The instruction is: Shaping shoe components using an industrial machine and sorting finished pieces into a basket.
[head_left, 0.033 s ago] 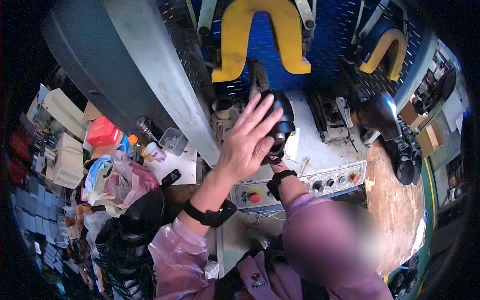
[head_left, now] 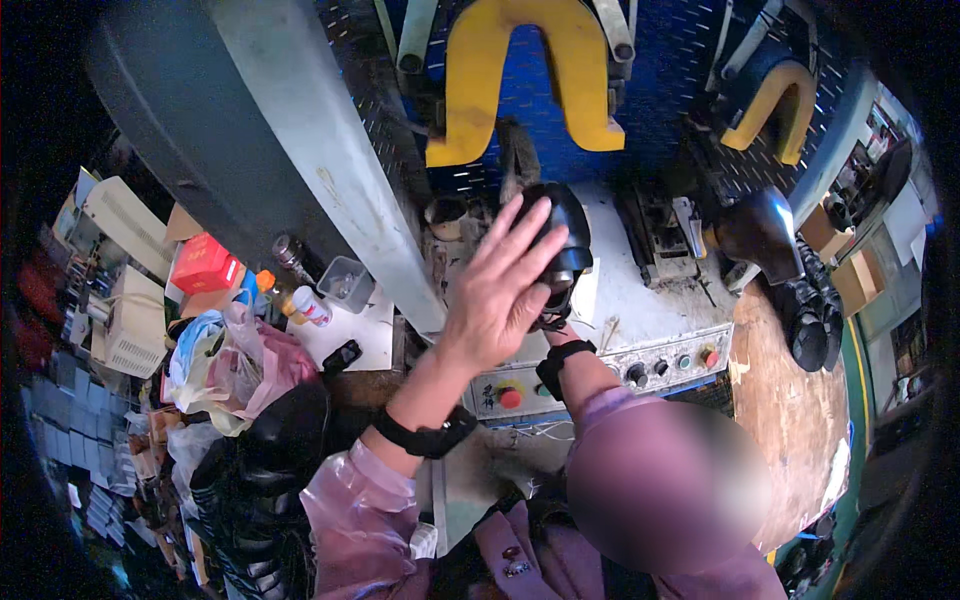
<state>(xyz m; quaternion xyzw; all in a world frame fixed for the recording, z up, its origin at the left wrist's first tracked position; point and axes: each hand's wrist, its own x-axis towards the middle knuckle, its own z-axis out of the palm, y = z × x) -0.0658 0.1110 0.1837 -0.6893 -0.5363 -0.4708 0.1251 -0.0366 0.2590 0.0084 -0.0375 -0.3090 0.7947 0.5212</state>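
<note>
A glossy black shoe or boot point(head_left: 570, 222) with a rounded end stands upright over the white machine bed in the middle. My left hand point(head_left: 490, 290) lies along its left side, fingers stretched and spread, thumb toward its lower part. Behind the black footwear and my left hand, the fingers of my right hand are hidden; only the right forearm point(head_left: 585, 378) with a black wrist band shows. What the right hand touches cannot be made out. Above hangs a yellow U-shaped press pad point(head_left: 470, 90).
A control panel point(head_left: 600, 378) with buttons and knobs edges the machine. To the right are a dark shiny shoe form point(head_left: 755, 235), black boots point(head_left: 815, 320) and a wooden board point(head_left: 790, 420). Plastic bags point(head_left: 240, 360), a clear tub point(head_left: 347, 283) and a grey post point(head_left: 330, 170) are at left.
My left hand has slid slightly down toward me along the black footwear, leaving more of its top in sight. The right forearm stays nearly where it was.
</note>
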